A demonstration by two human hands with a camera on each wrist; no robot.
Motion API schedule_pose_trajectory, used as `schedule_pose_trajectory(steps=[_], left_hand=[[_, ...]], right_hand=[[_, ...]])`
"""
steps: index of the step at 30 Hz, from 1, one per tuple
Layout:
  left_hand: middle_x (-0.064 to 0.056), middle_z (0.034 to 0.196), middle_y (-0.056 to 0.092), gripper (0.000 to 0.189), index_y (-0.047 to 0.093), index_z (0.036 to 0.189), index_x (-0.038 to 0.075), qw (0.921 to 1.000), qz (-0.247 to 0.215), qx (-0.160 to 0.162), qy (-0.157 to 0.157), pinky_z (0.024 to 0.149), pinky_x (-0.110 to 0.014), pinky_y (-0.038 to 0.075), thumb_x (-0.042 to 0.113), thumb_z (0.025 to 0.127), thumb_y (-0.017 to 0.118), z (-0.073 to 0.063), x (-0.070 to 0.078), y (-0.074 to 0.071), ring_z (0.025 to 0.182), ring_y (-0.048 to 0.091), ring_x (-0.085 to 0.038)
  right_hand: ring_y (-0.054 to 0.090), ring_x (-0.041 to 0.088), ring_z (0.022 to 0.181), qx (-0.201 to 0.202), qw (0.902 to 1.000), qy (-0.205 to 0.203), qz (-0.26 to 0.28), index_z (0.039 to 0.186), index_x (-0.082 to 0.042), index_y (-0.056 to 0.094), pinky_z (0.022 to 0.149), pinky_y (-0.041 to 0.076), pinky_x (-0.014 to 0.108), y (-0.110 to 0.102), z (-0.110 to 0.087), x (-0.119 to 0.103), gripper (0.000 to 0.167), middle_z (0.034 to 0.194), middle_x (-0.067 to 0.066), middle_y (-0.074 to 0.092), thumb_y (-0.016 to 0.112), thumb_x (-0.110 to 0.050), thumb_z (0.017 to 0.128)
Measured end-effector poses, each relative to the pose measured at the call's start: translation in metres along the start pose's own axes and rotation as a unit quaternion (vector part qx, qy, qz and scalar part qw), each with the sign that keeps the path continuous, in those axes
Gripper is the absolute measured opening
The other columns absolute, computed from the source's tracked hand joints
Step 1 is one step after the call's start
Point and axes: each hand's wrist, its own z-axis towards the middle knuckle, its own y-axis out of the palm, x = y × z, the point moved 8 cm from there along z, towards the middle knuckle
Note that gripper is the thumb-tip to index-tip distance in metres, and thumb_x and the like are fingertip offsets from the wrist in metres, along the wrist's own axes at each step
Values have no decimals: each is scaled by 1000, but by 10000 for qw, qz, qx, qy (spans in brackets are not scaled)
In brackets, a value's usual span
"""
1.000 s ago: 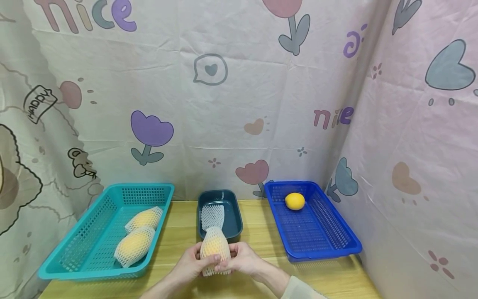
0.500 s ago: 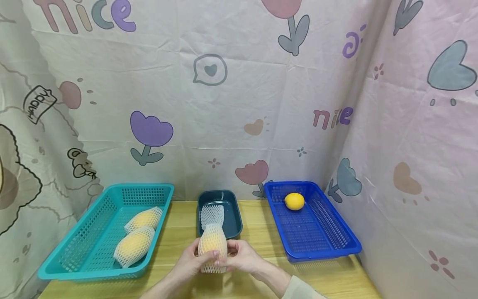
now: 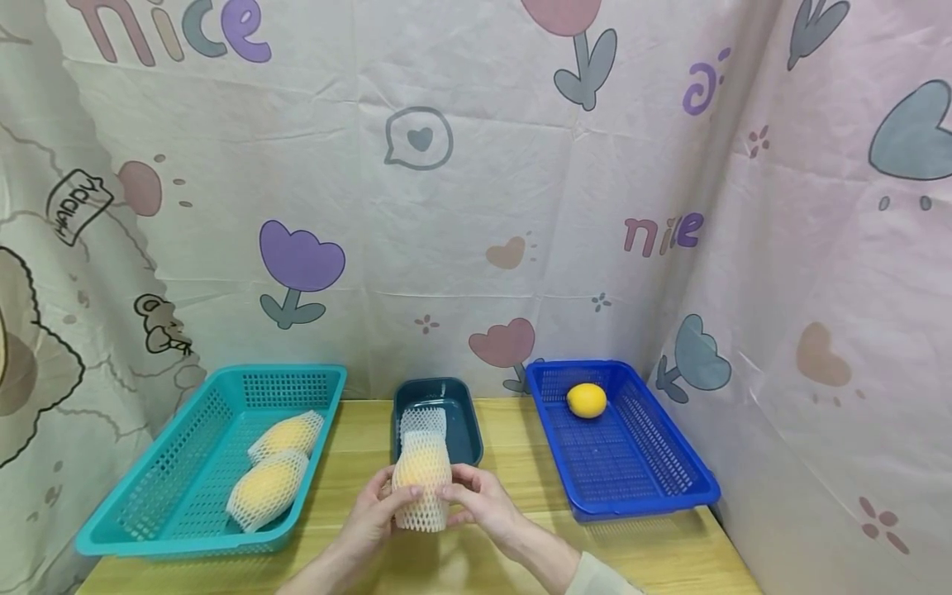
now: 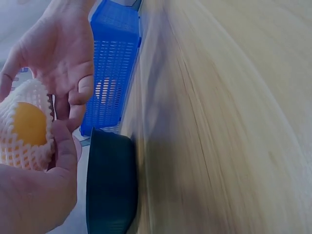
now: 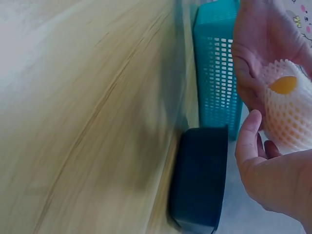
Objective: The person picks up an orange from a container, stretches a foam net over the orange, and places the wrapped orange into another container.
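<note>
A lemon in a white foam net (image 3: 422, 471) is between my two hands, in front of the small dark teal box (image 3: 464, 442). My left hand (image 3: 375, 508) grips its left side, thumb on the front of the net. On the other side my right hand (image 3: 483, 500) holds it with thumb and fingers. Bare orange-yellow peel shows through the net's opening in the left wrist view, facing my body. A flattened white foam net (image 3: 424, 420) lies in the teal box, partly hidden behind the held lemon.
At the left stands a turquoise basket (image 3: 189, 487) with two more net-wrapped fruits (image 3: 269, 489). A blue basket (image 3: 632, 463) on the right holds one unwrapped lemon (image 3: 587, 401). Everything stands on a wooden table (image 3: 513, 421) before a printed curtain (image 3: 446, 248).
The netted lemon has risen slightly away from me, overlapping more of the box. Its net reaches less far below my thumbs, which have drawn apart to its sides.
</note>
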Motion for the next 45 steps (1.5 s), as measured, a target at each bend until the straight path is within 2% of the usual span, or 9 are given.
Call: schedule_pose_trajectory(steps=[3,6,12,15,19,23,27,32,45], left_hand=[[4,122,76,60,35,160,-5,9994,-214,-280,36,97,-35,66,14,109,61,-1,3,2,112,76,-12],[5,122,73,56,41,158,-4,9993,-166,-318,62,97,-37,66,15,109,60,-2,4,3,113,75,-14],[-2,125,69,65,43,161,-9,9992,337,236,14,94,-37,64,18,106,66,-4,6,0,112,70,-18],[-14,134,71,69,42,163,-11,9969,631,466,-3,93,-37,65,20,106,66,-4,7,-1,113,71,-19],[-26,146,67,68,40,164,-10,9952,816,540,-33,94,-40,66,22,108,63,-3,7,2,117,75,-23],[-28,148,66,66,40,164,-10,9950,861,482,-132,95,-40,66,25,111,57,-2,7,4,122,77,-29],[-22,141,70,65,43,162,-12,9962,811,300,-115,96,-38,65,26,112,58,-4,7,7,121,76,-25],[-6,130,72,65,41,161,-12,9983,570,-60,-49,97,-37,64,25,112,62,-5,6,11,113,73,-17],[-10,132,72,70,37,162,-10,9986,534,-22,-60,96,-38,65,23,108,66,-7,7,9,112,75,-19]], right_hand=[[73,12,113,-105,9999,56,48,152,7,59,87,65,29,3,0,-2,58,130,3,78,67,-27,105],[73,12,113,-92,9999,64,56,151,6,60,86,64,29,4,-1,-1,57,130,4,78,70,-25,105],[72,10,108,244,9997,53,-36,147,7,63,84,63,28,0,-1,2,54,122,0,80,75,-23,103],[72,10,105,503,9986,38,-147,147,6,63,82,63,28,-5,-2,2,55,119,1,78,77,-22,102],[70,12,101,785,9966,66,-230,146,4,64,78,61,28,-9,-3,2,55,117,3,76,82,-22,100],[70,12,98,927,9954,62,-241,143,2,66,75,61,27,-10,-2,2,55,113,2,76,86,-22,98],[68,12,92,980,9949,-7,-242,142,3,66,72,60,25,-8,-3,-2,56,108,1,74,89,-20,96],[69,12,88,1009,9946,-56,-240,142,4,65,71,61,25,-5,-7,-6,57,107,2,71,90,-15,94],[71,13,90,810,9950,-237,-535,144,3,64,70,62,23,-3,-9,-14,57,115,8,73,89,-15,96]])
